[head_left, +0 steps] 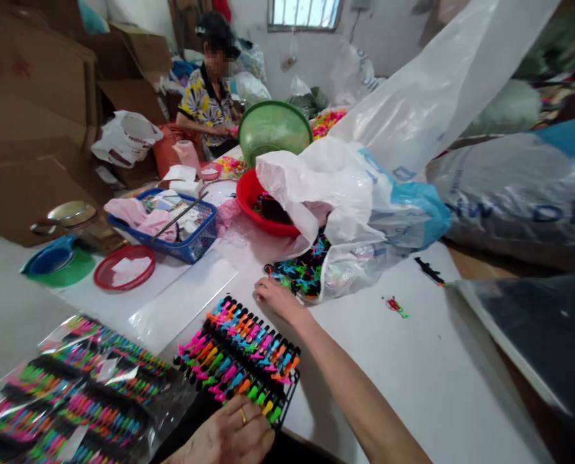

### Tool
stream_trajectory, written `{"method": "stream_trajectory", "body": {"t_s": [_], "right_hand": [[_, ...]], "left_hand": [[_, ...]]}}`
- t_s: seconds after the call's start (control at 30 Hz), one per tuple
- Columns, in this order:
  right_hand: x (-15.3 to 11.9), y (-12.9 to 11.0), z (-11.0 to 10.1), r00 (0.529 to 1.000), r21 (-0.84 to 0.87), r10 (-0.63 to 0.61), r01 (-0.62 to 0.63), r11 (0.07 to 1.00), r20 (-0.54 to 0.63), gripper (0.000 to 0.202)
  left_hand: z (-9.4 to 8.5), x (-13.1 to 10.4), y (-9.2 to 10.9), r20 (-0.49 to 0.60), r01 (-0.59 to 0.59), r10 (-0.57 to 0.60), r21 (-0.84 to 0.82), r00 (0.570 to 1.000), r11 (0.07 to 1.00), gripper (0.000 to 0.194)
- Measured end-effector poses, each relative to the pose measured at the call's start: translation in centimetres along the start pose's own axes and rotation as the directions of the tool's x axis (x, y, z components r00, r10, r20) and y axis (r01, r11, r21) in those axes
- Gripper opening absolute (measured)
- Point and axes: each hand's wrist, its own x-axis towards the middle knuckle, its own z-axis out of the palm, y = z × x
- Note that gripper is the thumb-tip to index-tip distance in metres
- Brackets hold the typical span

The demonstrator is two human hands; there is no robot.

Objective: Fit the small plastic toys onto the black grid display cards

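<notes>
A black rack stands before me, filled with rows of small pink, blue, orange and green plastic pieces with black ends. My left hand, a ring on one finger, is closed over the rack's near edge; its fingertips are partly hidden. Stretched out past the rack, my right hand has its fingers bent together beside a loose pile of black and coloured pieces. What it pinches, if anything, is too small to make out. The pile spills from the mouth of a white plastic bag.
Clear packs of similar pieces lie at left. Beyond are a red tray, a blue basket, a red basin and a green basket. A person sits at the back. Stray pieces lie at right.
</notes>
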Motion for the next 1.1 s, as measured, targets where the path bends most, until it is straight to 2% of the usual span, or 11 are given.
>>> {"method": "stream_trajectory", "body": {"t_s": [0.13, 0.27, 0.33, 0.4, 0.5, 0.6, 0.67, 0.77, 0.87, 1.03, 1.1], "right_hand": [[-4.2, 0.1, -1.7, 0.956, 0.144, 0.174, -0.142, 0.979, -0.235, 0.014], [-11.6, -1.3, -3.9, 0.711, 0.534, 0.513, -0.227, 0.814, -0.481, 0.012], [-13.9, -2.5, -3.9, 0.648, 0.586, 0.541, -0.176, 0.791, -0.536, 0.011], [-14.9, -3.5, -3.6, 0.638, 0.537, 0.475, -0.112, 0.836, -0.606, 0.012], [-15.5, -3.7, -4.1, 0.661, 0.389, 0.353, -0.100, 0.916, -0.662, 0.015], [-18.1, -2.3, -7.8, 0.765, 0.258, 0.304, -0.185, 0.948, -0.568, 0.021], [-21.7, -1.2, -11.6, 0.745, 0.123, 0.307, -0.293, 0.948, -0.593, 0.023], [-29.4, -0.4, -17.1, 0.500, 0.071, 0.349, -0.494, 0.867, -0.792, 0.019], [-37.9, -0.5, -19.9, 0.222, 0.168, 0.376, -0.618, 0.768, -0.900, 0.018], [-52.0, 1.3, -19.8, -0.225, 0.415, 0.418, -0.792, 0.448, -0.880, 0.030], [-57.2, 3.2, -20.3, -0.338, 0.502, 0.454, -0.808, 0.309, -0.824, 0.035]], "left_hand": [[1.1, 0.8, -1.4, -0.111, -0.007, 0.008, 0.003, 0.994, 1.000, 0.027], [0.7, 4.6, -3.2, -0.316, 0.104, -0.125, -0.082, 0.941, 0.991, 0.023], [0.7, 7.9, -3.6, -0.356, 0.202, -0.269, -0.215, 0.895, 0.956, 0.040], [1.0, 11.7, -3.6, -0.226, 0.267, -0.389, -0.430, 0.893, 0.863, 0.047], [2.2, 16.6, -2.8, 0.021, 0.291, -0.379, -0.683, 0.925, 0.670, 0.039], [3.6, 19.4, -2.3, 0.046, 0.220, -0.283, -0.750, 0.958, 0.623, 0.038], [4.3, 20.2, -2.4, 0.092, 0.199, -0.202, -0.760, 0.975, 0.619, 0.041], [4.9, 21.7, -2.5, 0.272, 0.297, -0.139, -0.718, 0.952, 0.629, 0.050], [5.3, 24.4, -0.6, 0.364, 0.309, -0.068, -0.659, 0.929, 0.686, 0.055], [7.8, 27.7, 8.8, 0.445, 0.124, 0.233, -0.638, 0.865, 0.760, 0.039], [10.8, 27.2, 12.9, 0.407, -0.003, 0.309, -0.600, 0.860, 0.800, 0.035]]}}
